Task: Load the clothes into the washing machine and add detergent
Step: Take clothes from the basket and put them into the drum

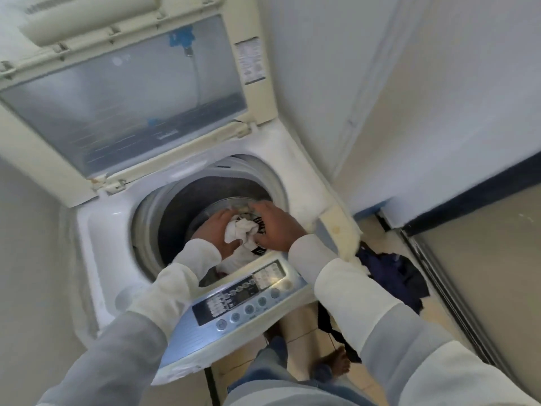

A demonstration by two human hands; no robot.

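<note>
Hands: we have both reaching over the control panel (246, 294) and down into the drum (175, 212) of the washing machine (108, 230).
Left hand (218, 230): its fingers curl round a bunched fold of the white garment (240, 230) and grip it.
Right hand (278, 227): it lies over the garment's printed side with its back towards us. The fingertips are hidden, so we cannot tell whether it grips or only presses.
Garment: it sits between our two hands, inside the drum opening and below the rim. One part trails towards the near edge under the panel.
Lid (123, 98): it is raised and stands open behind the tub.
Remaining load: dark clothes (392, 273) lie heaped on the floor just right of the machine. We see no detergent.
Risk, trailing cloth: if we let go too early, we judge the near fold could drape over the rim instead of dropping in.
Risk, lid: a knock on the machine might bring it down on our wrists.
Risk, omission: the floor pile sits out of our reach, so it could be left behind.
</note>
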